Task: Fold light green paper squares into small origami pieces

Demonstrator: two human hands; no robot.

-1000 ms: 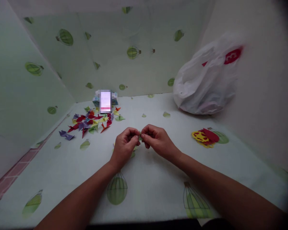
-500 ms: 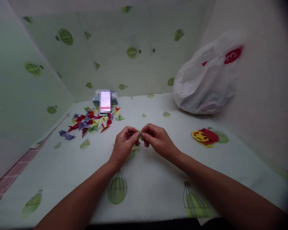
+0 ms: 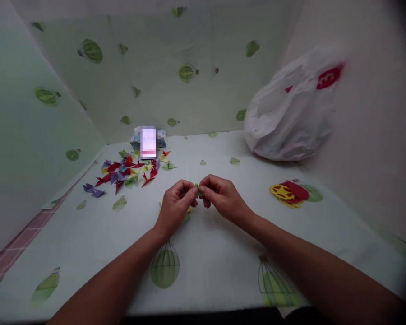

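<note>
Between the fingertips of both hands is a small piece of green folded paper (image 3: 198,191), mostly covered by the fingers. My left hand (image 3: 178,201) pinches it from the left, and my right hand (image 3: 220,194) pinches it from the right, thumbs nearly meeting. Both hands are held above the middle of the table. Partly hidden behind my left hand and wrist lies some green and yellow paper (image 3: 187,217). Farther off to the left, a pile of folded paper birds (image 3: 130,171) in red, purple, yellow, green and orange is spread out.
A phone with a lit, blurred screen (image 3: 149,142) leans on a tissue box (image 3: 162,138) behind the pile. At the back right stands a white plastic bag (image 3: 287,122). Red and yellow cut-out pieces (image 3: 289,194) lie on the right of the balloon-print tablecloth (image 3: 219,262).
My hands stay almost where they were, still pinching the green paper. My left hand has shifted very slightly, and less of the paper behind it shows.
</note>
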